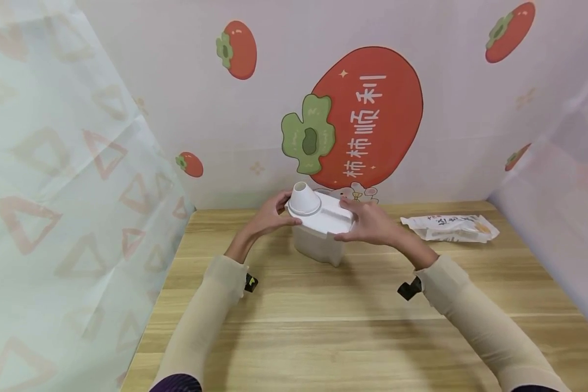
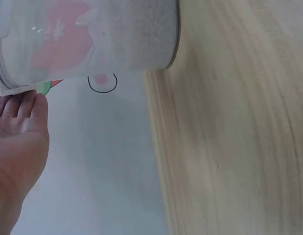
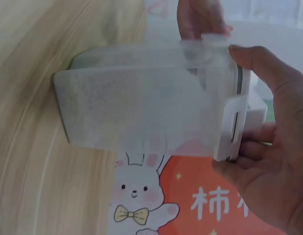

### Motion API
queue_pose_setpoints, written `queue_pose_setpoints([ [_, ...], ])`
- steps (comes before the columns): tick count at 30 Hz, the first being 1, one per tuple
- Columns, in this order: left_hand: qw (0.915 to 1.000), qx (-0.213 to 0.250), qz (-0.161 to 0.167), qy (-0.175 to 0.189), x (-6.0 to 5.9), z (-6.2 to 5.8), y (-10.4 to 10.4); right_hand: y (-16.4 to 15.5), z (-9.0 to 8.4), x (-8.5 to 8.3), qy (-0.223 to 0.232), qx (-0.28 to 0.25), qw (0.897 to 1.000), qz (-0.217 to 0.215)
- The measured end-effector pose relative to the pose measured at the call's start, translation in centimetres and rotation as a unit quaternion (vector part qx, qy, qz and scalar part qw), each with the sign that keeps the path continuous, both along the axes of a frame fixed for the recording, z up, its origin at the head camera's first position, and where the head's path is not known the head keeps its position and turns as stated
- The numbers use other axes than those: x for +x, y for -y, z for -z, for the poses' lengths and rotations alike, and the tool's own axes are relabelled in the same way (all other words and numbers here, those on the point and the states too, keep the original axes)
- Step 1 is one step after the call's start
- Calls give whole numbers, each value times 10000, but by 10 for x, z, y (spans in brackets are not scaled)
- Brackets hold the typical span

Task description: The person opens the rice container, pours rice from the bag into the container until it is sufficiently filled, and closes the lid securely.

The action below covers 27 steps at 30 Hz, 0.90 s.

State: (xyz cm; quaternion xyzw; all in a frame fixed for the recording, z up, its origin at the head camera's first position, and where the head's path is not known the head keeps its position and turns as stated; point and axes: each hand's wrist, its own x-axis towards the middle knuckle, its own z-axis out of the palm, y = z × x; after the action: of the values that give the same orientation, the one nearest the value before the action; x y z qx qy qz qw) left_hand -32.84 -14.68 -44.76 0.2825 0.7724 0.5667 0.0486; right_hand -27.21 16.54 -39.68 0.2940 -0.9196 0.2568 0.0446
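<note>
A translucent white container [image 1: 318, 245] stands on the wooden table [image 1: 323, 326] near the back wall. A white lid [image 1: 330, 216] with a cone-shaped spout [image 1: 304, 198] lies on top of it. My left hand [image 1: 269, 218] grips the lid's left end beside the spout, thumb in front and fingers behind. My right hand [image 1: 367, 223] grips the lid's right end. The right wrist view shows the container [image 3: 141, 112], and my right hand [image 3: 268, 171] curls round the lid [image 3: 234, 117]. In the left wrist view my left hand [image 2: 19, 137] touches the rim of the container [image 2: 92, 34].
A crumpled white packet [image 1: 451, 227] lies on the table to the right of the container. A wall with persimmon pictures [image 1: 367, 114] stands just behind it. Fabric screens close both sides. Bare tabletop stretches in front of my arms.
</note>
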Motion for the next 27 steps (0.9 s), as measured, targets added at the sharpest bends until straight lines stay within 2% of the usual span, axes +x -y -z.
queue_pose_setpoints([
  [7,9974,46,-663,-279,15,3,-5,-15,3,-27,354,-234,9973,-606],
  [12,9924,-148,-1029,-658,21,3,-11,-25,4,-39,456,-100,9958,-783],
  [15,9863,-425,-1302,-914,26,2,-13,-27,1,-46,551,-65,9935,-995],
  [21,9659,-954,-1952,-1406,35,0,-16,-29,-2,-61,973,-287,9854,-1368],
  [24,9590,-1095,-2114,-1536,38,1,-18,-30,-2,-65,1160,-373,9818,-1458],
  [27,9567,-1140,-2188,-1547,42,0,-21,-33,0,-68,1274,-437,9791,-1523],
])
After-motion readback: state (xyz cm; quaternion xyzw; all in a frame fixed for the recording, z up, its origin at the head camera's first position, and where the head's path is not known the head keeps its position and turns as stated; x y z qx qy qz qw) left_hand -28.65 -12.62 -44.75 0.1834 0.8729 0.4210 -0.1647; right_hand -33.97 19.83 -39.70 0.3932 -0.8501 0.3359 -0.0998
